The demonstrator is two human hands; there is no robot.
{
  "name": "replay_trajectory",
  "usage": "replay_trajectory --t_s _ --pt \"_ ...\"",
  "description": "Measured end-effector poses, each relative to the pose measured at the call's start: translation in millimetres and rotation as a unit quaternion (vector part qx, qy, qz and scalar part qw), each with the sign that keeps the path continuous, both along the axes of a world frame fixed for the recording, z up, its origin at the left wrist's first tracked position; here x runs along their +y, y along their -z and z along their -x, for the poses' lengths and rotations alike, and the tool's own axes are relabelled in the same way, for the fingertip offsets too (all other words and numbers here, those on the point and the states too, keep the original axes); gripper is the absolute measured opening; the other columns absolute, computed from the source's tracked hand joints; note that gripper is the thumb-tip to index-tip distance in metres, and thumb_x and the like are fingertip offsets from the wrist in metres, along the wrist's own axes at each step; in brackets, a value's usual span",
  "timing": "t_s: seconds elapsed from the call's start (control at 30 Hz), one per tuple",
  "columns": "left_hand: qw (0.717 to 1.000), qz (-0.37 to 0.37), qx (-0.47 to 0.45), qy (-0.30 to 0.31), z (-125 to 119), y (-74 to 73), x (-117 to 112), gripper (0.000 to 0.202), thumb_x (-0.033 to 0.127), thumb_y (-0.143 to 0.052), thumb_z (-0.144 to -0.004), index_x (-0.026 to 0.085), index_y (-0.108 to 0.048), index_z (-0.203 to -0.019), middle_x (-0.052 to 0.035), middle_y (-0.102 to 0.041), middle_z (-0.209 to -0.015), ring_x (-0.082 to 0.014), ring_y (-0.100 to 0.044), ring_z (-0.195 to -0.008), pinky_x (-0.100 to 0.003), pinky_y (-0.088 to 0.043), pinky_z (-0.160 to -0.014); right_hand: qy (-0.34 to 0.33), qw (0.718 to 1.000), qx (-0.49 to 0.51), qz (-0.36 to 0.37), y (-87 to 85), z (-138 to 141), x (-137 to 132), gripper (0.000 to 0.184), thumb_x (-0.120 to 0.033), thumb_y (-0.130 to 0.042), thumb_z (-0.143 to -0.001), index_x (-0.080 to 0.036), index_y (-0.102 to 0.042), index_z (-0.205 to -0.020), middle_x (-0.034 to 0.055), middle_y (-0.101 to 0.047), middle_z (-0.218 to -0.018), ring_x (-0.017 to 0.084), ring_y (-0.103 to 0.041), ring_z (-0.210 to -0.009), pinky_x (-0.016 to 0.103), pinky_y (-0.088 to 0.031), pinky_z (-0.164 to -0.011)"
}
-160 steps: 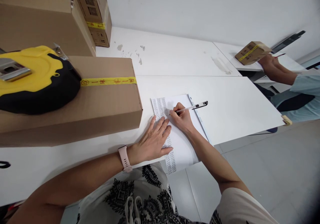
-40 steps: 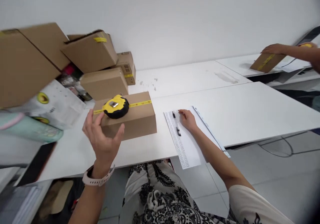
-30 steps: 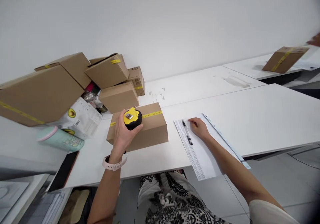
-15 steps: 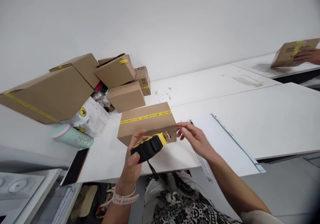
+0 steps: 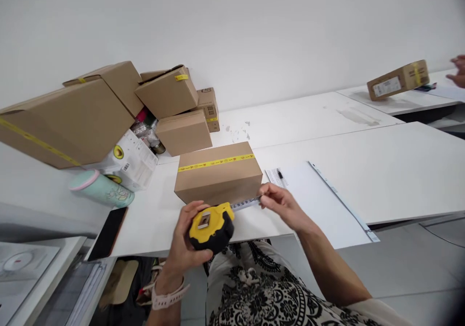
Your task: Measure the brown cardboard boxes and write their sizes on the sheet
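My left hand (image 5: 189, 234) is wrapped round a yellow and black tape measure (image 5: 211, 227), held just in front of a cardboard box (image 5: 220, 173). A short length of white blade (image 5: 246, 203) runs out of the case to the right. Its end is pinched by the fingers of my right hand (image 5: 281, 204), close to the box's lower right front corner. The box lies on the white table (image 5: 392, 176) and has yellow printed tape along its top.
Several cardboard boxes (image 5: 183, 132) are stacked at the left by the wall. Near them are a mint tumbler (image 5: 103, 189), a black phone (image 5: 108, 234) and a white avocado-print box (image 5: 136, 163). White paper (image 5: 323, 205) lies at my right. Farther right are another box (image 5: 397, 81) and another person's hand (image 5: 459, 71).
My right hand has gripped the tape's end, and a length of blade now shows. My left hand has turned the case over. At the far right, the other person's hand has left the tilted box.
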State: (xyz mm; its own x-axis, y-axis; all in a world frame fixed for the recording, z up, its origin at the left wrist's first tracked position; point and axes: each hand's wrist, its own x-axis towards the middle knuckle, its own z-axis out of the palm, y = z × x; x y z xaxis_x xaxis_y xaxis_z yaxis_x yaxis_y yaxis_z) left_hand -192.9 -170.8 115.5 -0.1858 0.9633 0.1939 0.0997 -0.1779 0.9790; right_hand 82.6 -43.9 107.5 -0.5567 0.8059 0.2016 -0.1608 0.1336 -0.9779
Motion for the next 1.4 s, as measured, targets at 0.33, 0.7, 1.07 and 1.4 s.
replay_trajectory --t_s 0.33,0.7,1.07,1.4 --pt "0.996 0.074 -0.002 -0.047 74.3 -3.5 -29.1 0.089 0.036 -0.094 -0.054 0.022 -0.055 -0.133 -0.0200 -0.050 -0.155 -0.0401 -0.056 -0.134 -0.044 -0.052 -0.103 0.103 0.993 -0.065 -0.001 58.7 -34.1 28.7 0.032 -0.058 -0.060 -0.095 -0.026 -0.061 -0.097 0.0095 -0.060 -0.147 0.027 -0.055 -0.134 0.049 -0.042 -0.111" --pt "0.992 0.106 -0.058 -0.020 84.1 10.9 -7.4 0.101 0.048 -0.095 -0.050 0.022 -0.054 -0.139 -0.0232 -0.053 -0.153 -0.0401 -0.061 -0.129 -0.043 -0.050 -0.104 0.132 0.991 -0.011 0.036 66.9 -5.7 34.2 0.048 -0.073 -0.060 -0.087 -0.026 -0.052 -0.090 0.0105 -0.074 -0.125 0.029 -0.061 -0.130 0.050 -0.045 -0.111" --pt "0.991 0.122 -0.051 -0.009 82.6 -70.3 0.5 0.079 0.052 -0.087 -0.060 0.016 -0.068 -0.128 -0.0085 -0.075 -0.089 -0.0201 -0.066 -0.066 -0.026 -0.053 -0.056 0.257 0.961 -0.097 -0.027 -5.3 -16.3 24.3 0.038 -0.059 -0.057 -0.093 -0.023 -0.054 -0.078 0.0019 -0.063 -0.081 0.020 -0.057 -0.079 0.031 -0.044 -0.068" --pt "0.966 0.191 -0.112 -0.132 80.4 -49.5 32.0 0.030 0.042 -0.071 -0.072 0.013 -0.071 -0.081 -0.0072 -0.071 -0.061 -0.0246 -0.067 -0.051 -0.026 -0.044 -0.035 0.251 0.955 -0.151 0.040 8.2 -0.4 57.0 0.035 -0.050 -0.058 -0.086 -0.023 -0.048 -0.066 -0.0018 -0.050 -0.067 0.017 -0.046 -0.068 0.029 -0.034 -0.059"
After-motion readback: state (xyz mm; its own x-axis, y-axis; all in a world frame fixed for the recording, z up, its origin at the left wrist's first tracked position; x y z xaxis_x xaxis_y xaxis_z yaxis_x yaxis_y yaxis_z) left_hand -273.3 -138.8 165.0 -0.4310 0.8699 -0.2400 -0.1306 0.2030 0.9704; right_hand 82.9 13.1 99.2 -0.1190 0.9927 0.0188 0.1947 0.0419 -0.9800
